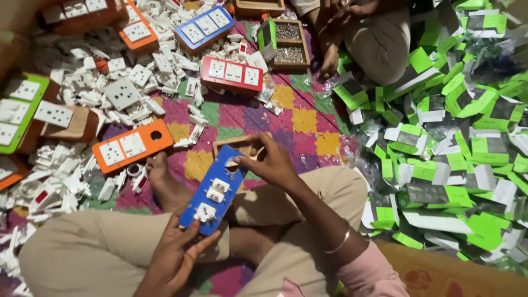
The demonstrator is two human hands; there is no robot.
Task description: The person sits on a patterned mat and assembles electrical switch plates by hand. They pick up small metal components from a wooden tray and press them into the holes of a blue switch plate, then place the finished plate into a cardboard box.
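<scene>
Left hand (177, 256) grasps the lower end of a blue switch plate (215, 190); right hand (270, 162) pinches its upper end, above a small wooden box (234, 144).

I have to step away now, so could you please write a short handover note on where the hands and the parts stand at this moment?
Left hand grips the lower end of the blue switch plate, held above the lap.
Right hand pinches its upper end, by the round hole.
Done: three white parts sit in the plate.
Left: the space near the hole looks unfilled.
An open wooden box lies just behind it on the patterned mat.
Loose white parts and finished boards, one orange board, lie to the left; green packets to the right.
</scene>
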